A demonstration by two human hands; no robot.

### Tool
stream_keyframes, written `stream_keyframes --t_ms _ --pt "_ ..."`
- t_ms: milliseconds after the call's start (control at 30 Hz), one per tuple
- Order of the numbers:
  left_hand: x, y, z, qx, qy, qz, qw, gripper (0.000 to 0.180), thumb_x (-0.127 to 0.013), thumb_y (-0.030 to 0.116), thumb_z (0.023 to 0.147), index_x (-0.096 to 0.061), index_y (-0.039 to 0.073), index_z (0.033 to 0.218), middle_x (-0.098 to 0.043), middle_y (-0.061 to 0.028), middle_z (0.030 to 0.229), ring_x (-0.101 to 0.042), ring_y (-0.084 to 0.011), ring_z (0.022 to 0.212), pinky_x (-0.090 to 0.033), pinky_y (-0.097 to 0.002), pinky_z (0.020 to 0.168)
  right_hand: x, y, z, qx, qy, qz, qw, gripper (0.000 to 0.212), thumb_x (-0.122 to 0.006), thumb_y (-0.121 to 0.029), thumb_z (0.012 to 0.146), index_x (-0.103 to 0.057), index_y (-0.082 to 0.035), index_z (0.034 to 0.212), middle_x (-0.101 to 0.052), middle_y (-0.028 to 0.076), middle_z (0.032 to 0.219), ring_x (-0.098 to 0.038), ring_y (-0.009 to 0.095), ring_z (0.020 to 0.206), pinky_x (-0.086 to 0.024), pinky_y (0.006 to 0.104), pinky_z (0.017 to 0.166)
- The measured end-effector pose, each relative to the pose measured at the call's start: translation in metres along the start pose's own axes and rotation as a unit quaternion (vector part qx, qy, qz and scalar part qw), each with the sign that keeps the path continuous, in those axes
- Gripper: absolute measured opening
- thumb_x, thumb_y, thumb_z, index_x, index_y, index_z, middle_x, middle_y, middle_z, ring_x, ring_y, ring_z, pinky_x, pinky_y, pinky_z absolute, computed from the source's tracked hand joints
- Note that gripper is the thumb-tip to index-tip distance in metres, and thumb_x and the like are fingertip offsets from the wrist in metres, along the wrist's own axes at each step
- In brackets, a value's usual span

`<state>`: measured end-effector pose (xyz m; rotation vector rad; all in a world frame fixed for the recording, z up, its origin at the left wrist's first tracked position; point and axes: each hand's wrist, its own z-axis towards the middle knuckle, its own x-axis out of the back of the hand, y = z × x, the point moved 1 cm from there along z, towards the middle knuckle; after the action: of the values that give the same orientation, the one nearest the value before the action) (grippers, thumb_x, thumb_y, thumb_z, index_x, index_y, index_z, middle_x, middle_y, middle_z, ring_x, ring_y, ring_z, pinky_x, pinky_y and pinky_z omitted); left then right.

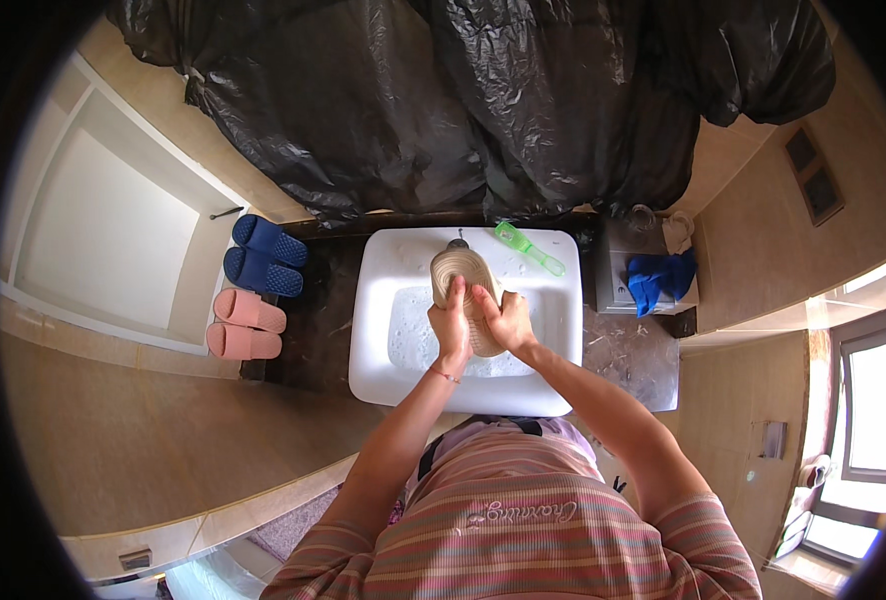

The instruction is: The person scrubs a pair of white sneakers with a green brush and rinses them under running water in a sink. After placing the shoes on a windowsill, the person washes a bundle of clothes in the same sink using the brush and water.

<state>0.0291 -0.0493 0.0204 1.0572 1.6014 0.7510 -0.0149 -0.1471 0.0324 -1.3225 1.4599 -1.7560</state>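
Observation:
Both of my hands grip a beige slipper [460,263], its ridged sole turned up toward me, above a white rectangular sink [371,310]. My left hand [450,328] holds its left side with the thumb lying on the sole. On the other side, my right hand [510,322] is wrapped round the edge, its thumb also pressed on the sole. The fingers beneath the slipper are hidden. Foamy water [411,335] lies in the basin below. A bright green brush [530,250] rests on the sink's back right rim. Behind the slipper, the faucet [457,243] is mostly covered.
Left of the sink sit a pair of navy slippers [266,255] and a pair of pink slippers [248,325]. A blue cloth [660,282] drapes over a grey box [615,275] at right. Black plastic sheeting [363,120] hangs behind. A white recessed shelf [113,230] is at far left.

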Motion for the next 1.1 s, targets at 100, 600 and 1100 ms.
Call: stream_keyframes --t_ms 100,600,1100 --pt "0.009 -0.012 0.005 0.016 0.011 0.005 1.0 0.036 -0.069 0.027 0.087 -0.064 -0.004 0.103 -0.065 -0.0071 0.098 -0.059 -0.0124 0.085 -0.048 -0.0271 0.073 -0.006 0.013 0.002 0.004 -0.018 -0.017 1.0 0.063 -0.057 -0.05 0.085 -0.064 0.011 0.072 -0.059 0.03 0.061 -0.064 0.042 0.062 -0.05 0.0457 0.057" --pt "0.027 -0.024 0.017 0.179 -0.09 -0.157 0.967 0.053 -0.047 0.051 0.092 -0.054 0.007 0.12 -0.063 -0.0105 0.108 -0.062 -0.0253 0.096 -0.051 -0.0398 0.084 -0.014 0.052 0.007 -0.231 -0.15 0.419 0.865 0.075 -0.05 -0.064 0.086 -0.062 0.007 0.105 -0.066 0.018 0.096 -0.063 0.024 0.093 -0.049 0.034 0.078" --pt "0.019 -0.016 0.008 0.176 -0.102 -0.146 0.968 0.061 -0.032 0.059 0.094 -0.048 0.011 0.129 -0.056 -0.0068 0.124 -0.054 -0.0224 0.114 -0.043 -0.0376 0.098 -0.023 0.006 -0.018 -0.246 0.063 0.562 0.787 0.048 -0.057 -0.044 0.09 -0.058 -0.001 0.11 -0.063 0.012 0.106 -0.061 0.022 0.096 -0.049 0.035 0.084"
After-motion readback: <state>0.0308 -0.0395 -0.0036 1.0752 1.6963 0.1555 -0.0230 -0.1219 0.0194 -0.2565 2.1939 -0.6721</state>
